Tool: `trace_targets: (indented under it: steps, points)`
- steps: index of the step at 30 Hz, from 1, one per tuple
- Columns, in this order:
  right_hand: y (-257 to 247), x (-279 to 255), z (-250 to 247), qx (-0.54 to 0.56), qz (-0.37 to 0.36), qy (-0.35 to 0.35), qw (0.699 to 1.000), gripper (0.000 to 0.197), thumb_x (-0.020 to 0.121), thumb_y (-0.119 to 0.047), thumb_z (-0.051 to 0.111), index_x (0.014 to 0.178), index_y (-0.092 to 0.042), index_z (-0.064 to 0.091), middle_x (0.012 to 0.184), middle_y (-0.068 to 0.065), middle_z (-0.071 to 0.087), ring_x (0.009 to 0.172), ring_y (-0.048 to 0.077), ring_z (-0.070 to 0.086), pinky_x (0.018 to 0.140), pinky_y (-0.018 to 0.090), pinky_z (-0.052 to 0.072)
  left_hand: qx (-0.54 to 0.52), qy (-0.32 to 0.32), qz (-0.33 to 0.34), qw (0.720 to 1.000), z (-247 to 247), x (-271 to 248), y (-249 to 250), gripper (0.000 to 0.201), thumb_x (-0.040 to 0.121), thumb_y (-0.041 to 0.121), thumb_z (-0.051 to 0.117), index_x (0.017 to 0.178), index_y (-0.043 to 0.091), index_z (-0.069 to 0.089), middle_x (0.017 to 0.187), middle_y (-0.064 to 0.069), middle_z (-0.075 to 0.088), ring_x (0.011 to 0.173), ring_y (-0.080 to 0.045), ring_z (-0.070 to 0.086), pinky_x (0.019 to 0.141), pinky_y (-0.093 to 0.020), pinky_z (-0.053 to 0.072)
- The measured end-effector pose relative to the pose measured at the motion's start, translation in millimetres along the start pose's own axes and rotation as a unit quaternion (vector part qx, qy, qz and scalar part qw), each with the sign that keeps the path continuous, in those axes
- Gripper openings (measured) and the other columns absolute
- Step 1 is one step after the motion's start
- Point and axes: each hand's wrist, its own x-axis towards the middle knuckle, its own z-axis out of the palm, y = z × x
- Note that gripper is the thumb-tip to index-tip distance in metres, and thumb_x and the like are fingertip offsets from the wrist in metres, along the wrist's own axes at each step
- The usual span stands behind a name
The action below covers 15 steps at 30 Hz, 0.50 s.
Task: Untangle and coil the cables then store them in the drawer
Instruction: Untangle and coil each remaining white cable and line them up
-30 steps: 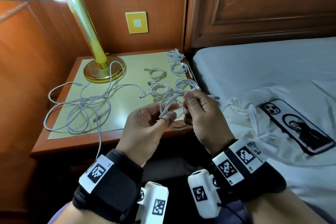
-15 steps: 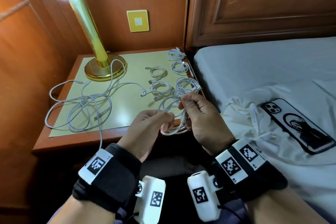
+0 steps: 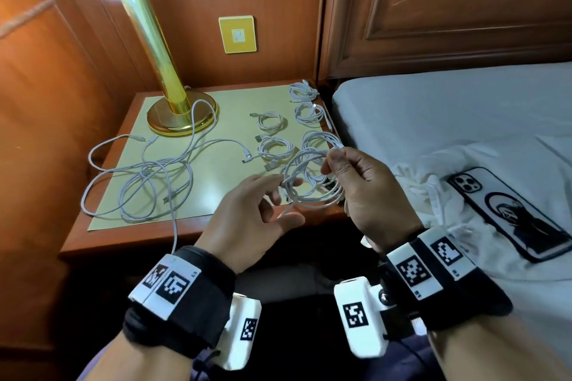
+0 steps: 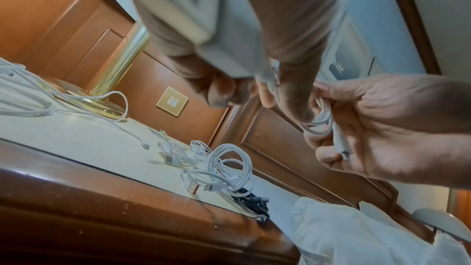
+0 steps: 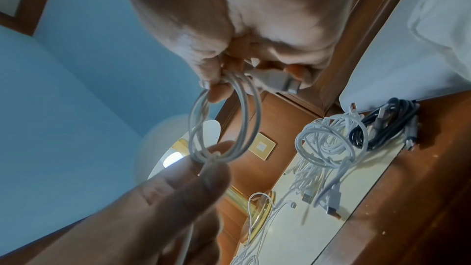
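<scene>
The white cable (image 3: 309,182) is looped in my hands. My right hand (image 3: 365,192) pinches it. My left hand (image 3: 247,219) pinches it too.

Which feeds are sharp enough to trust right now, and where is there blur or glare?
Head view: sharp; lit gold table lamp glares at top. Left wrist view: left hand smeared. Right wrist view: coiled white cable fairly clear, left fingers blurred, lamp glare behind.
</scene>
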Motion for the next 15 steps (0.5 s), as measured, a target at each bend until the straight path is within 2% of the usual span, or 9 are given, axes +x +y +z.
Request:
trace_targets:
  steps: [1,3,6,8,10,12,14,15]
  points:
    - [-1.1,-0.4,-1.0,-0.002,0.005,-0.002,1.000,0.035,0.100,-0.043,0.049,0.077,-0.019,0.063,0.045,-0.022,0.051,0.043,-0.005,0.050,0.055,0.020,0.028,0.002,0.024,-0.007,1.000,1.4,0.5,-0.8,0.045,0.074,0.035,0.087,0.116,0.033,0.071,0.077,0.011,0.043,0.057,-0.007,0.038,0.059,-0.018,0.035]
    - [-2.0,-1.5,-0.6,0.007,0.009,-0.005,1.000,0.035,0.100,-0.042,0.051,0.077,-0.020,0.064,0.042,-0.025,0.049,0.042,-0.007,0.050,0.056,0.022,0.029,-0.013,0.051,-0.032,0.998,1.8,1.8,1.2,0.042,0.068,0.045,0.086,0.107,0.045,0.073,0.067,0.012,0.038,0.055,-0.007,0.033,0.055,-0.016,0.030]
    - [0.8,-0.7,1.6,0.028,0.007,-0.020,0.999,0.035,0.099,-0.041,0.053,0.079,-0.017,0.067,0.045,-0.017,0.048,0.040,0.001,0.042,0.053,0.025,0.033,-0.033,0.058,-0.063,0.996,1.0,1.2,8.2,0.030,0.067,0.051,0.082,0.095,0.042,0.075,0.058,0.006,0.043,0.053,-0.011,0.037,0.054,-0.020,0.032]
    - [1.4,-0.9,2.3,0.044,0.000,-0.041,0.998,0.035,0.098,-0.042,0.054,0.082,-0.015,0.068,0.046,-0.009,0.041,0.041,0.010,0.039,0.051,0.027,0.034,-0.060,0.066,-0.094,0.992,0.8,1.4,10.3,0.028,0.072,0.043,0.084,0.098,0.039,0.075,0.064,0.001,0.057,0.050,-0.014,0.051,0.055,-0.022,0.040]
    - [1.0,-1.7,2.0,0.048,-0.016,-0.054,0.997,0.036,0.093,-0.047,0.055,0.082,-0.016,0.068,0.053,0.000,0.043,0.048,0.016,0.042,0.056,0.032,0.039,-0.105,0.067,-0.127,0.984,0.9,2.9,9.1,0.026,0.078,0.029,0.085,0.102,0.032,0.075,0.073,-0.003,0.065,0.050,-0.014,0.064,0.055,-0.028,0.050]
    - [1.4,-2.7,2.1,0.064,-0.017,-0.068,0.996,0.038,0.088,-0.052,0.055,0.081,-0.017,0.068,0.062,0.014,0.046,0.055,0.023,0.042,0.059,0.038,0.042,-0.156,0.070,-0.147,0.974,1.8,3.6,10.3,0.021,0.082,0.015,0.082,0.100,0.025,0.075,0.081,-0.005,0.070,0.062,-0.020,0.074,0.066,-0.038,0.062]
    - [1.5,-2.9,2.9,0.097,-0.010,-0.079,0.992,0.036,0.086,-0.050,0.057,0.079,-0.016,0.068,0.072,0.027,0.049,0.055,0.023,0.043,0.058,0.038,0.044,-0.219,0.082,-0.155,0.960,4.4,3.4,11.0,0.016,0.086,0.003,0.075,0.096,0.015,0.074,0.088,-0.008,0.073,0.073,-0.026,0.076,0.075,-0.046,0.063]
    - [1.4,-2.6,3.5,0.122,-0.002,-0.080,0.989,0.034,0.085,-0.048,0.059,0.076,-0.016,0.068,0.076,0.027,0.050,0.053,0.020,0.044,0.057,0.036,0.045,-0.236,0.087,-0.153,0.956,5.4,3.8,9.5,0.015,0.088,0.000,0.073,0.096,0.013,0.074,0.092,-0.009,0.074,0.077,-0.027,0.076,0.078,-0.046,0.063]
